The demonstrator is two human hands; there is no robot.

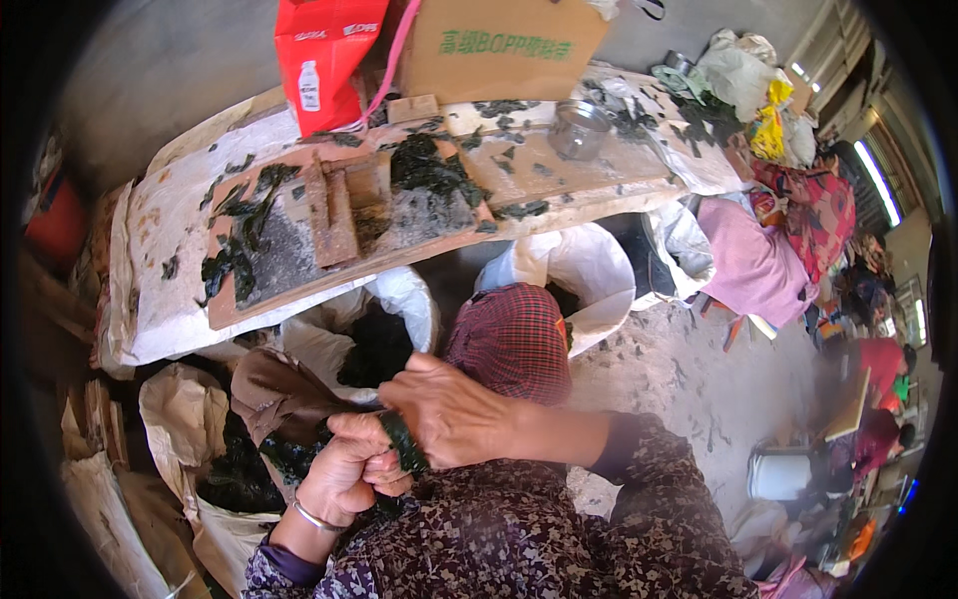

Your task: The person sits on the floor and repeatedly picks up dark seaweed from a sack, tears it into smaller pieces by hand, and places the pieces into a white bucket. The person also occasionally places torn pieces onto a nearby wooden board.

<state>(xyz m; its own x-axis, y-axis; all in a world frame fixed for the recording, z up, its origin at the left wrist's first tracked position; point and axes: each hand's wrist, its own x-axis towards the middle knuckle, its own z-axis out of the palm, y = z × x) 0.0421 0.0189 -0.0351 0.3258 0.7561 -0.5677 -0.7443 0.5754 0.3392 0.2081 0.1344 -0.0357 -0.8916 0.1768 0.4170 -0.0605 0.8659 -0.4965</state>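
My left hand (355, 460), with a metal bangle at the wrist, is closed on a dark green leafy strip (403, 442) that looks like dried seaweed. Touching the same strip, my right hand (453, 412) lies just to the right, its fingers bent at the strip's upper end. Both hands are close together above my lap. More dark leafy pieces (288, 458) lie beside my left wrist. Beyond the hands, a white woven sack (420, 299) stands with dark leafy material (376, 348) inside. A red checked cloth (509, 337) covers my knee.
A low table (262, 299) bears a wooden block (333, 217), scattered dark leaves (426, 168), a clear jar (580, 131), a red bag (322, 67) and a cardboard box (501, 45). Open sacks stand at left (183, 419) and under the table's edge (599, 262). People work at far right.
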